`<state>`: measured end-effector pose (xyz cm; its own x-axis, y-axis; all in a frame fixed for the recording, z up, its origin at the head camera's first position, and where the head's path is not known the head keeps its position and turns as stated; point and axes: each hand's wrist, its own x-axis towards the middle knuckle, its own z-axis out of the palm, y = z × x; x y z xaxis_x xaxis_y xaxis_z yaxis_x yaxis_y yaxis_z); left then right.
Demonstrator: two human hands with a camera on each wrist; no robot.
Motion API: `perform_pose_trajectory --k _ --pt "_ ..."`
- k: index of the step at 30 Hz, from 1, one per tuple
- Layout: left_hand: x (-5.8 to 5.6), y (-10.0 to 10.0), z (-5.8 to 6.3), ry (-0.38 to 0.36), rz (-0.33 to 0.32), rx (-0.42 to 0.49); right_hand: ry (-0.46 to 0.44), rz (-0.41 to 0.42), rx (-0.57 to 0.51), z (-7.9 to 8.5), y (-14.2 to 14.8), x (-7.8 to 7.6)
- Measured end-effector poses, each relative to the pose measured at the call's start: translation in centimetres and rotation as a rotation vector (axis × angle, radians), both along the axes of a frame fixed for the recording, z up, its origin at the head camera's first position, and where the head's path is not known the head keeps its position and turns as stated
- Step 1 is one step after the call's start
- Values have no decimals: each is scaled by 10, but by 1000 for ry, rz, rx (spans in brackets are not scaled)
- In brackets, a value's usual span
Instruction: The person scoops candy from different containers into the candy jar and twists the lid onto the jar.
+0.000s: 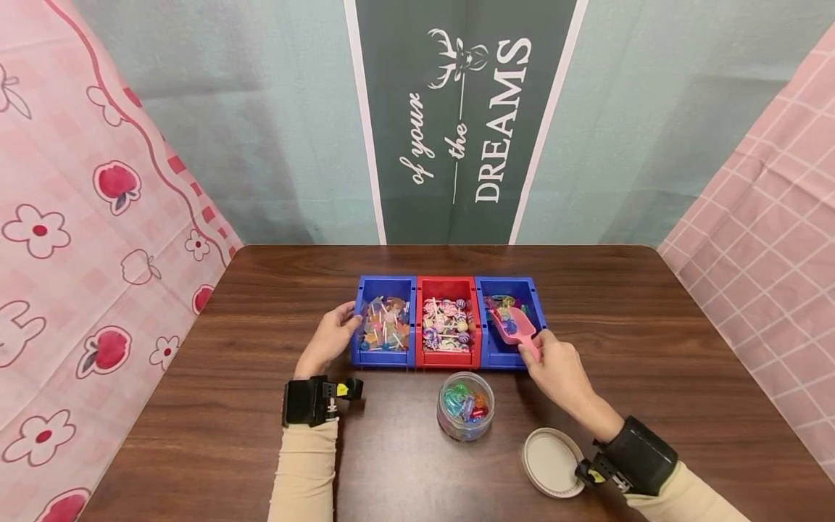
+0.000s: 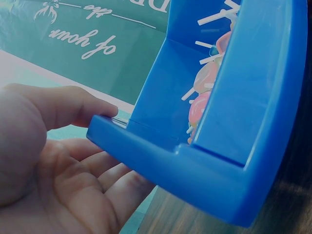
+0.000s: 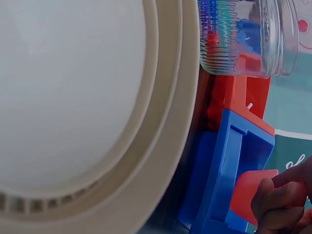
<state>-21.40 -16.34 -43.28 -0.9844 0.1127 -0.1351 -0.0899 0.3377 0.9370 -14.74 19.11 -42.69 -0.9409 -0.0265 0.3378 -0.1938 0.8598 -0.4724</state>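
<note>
My right hand holds a pink scoop by its handle. The scoop's bowl is inside the right blue bin, among colourful translucent pieces, some of which sit in it. My left hand grips the side wall of the left blue bin, with the thumb at the rim and fingers outside. That bin contains translucent lollipops. Between the two stands a red bin of striped and swirled lollipops.
In front of the bins stands a clear jar with colourful translucent pieces inside. A round white lid lies on the brown table, below my right wrist. Printed cloths hang behind and at both sides.
</note>
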Motion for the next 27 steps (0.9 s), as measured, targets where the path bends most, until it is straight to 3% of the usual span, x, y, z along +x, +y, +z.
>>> perform_pose_trajectory --k 19,27 --pt "0 0 0 10 -1 -5 173 122 -33 12 23 13" --pt "0 0 0 19 -3 0 157 171 -63 20 25 23"
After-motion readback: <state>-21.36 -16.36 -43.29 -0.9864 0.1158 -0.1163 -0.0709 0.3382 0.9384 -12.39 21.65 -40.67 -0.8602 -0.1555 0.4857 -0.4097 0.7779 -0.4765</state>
